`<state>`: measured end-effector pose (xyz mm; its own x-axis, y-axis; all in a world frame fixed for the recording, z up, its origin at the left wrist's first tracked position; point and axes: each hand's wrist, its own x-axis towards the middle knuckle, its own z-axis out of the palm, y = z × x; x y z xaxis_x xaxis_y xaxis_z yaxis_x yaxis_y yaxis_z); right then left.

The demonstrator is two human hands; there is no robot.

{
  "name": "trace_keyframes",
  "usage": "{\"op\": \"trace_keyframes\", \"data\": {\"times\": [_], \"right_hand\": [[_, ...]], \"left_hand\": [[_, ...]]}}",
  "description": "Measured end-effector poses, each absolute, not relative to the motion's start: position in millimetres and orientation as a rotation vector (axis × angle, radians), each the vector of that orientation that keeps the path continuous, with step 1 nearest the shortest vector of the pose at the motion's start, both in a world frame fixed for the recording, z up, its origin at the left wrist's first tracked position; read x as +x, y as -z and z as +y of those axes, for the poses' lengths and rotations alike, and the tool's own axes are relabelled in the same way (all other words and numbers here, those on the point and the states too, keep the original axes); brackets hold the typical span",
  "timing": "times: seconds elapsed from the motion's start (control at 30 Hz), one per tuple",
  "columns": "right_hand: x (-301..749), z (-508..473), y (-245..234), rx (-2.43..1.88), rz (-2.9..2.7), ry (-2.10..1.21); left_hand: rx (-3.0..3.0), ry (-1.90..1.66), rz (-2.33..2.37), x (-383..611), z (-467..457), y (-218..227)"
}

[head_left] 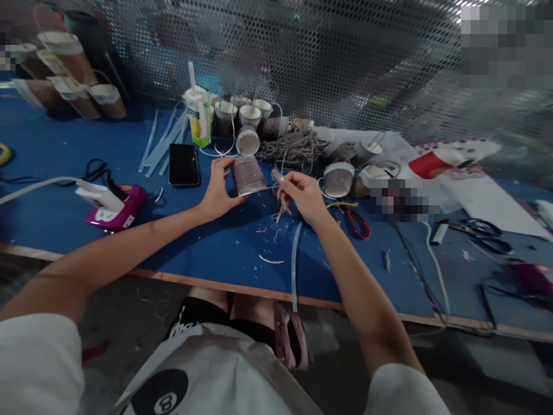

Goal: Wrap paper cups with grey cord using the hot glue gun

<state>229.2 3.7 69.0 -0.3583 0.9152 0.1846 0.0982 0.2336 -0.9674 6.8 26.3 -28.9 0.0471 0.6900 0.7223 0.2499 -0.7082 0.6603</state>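
My left hand [219, 191] grips a small cylinder wrapped in grey-brown cord [248, 175], held on its side above the blue table [224, 248]. My right hand [300, 195] is just right of it, fingers pinched on a strand of cord [279, 190] that runs to the cylinder. Short cord scraps lie on the table under both hands. A clear glue stick [294, 259] lies below my right wrist, reaching past the table's edge.
Behind the hands lie a loose cord pile [294, 148], several wrapped and bare paper cups [248, 124], a drink carton [199, 115] and a black phone [184, 164]. A pink glue gun [113, 204] sits left, red-handled pliers [356, 222] and scissors [484, 233] right. A mesh screen closes the back.
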Motion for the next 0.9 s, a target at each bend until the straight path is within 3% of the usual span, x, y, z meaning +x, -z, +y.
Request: {"op": "trace_keyframes", "data": {"times": [0.57, 0.73, 0.9], "right_hand": [[233, 15, -54, -1.352, -1.588, -0.923], [243, 14, -57, -1.497, -1.406, -0.542], [232, 0, -66, -1.014, -1.465, -1.023]], "left_hand": [[1.949, -1.532, 0.86, 9, 19, 23], [1.837, -1.527, 0.938, 6, 22, 25], [1.801, -1.573, 0.984, 2, 28, 31]]}}
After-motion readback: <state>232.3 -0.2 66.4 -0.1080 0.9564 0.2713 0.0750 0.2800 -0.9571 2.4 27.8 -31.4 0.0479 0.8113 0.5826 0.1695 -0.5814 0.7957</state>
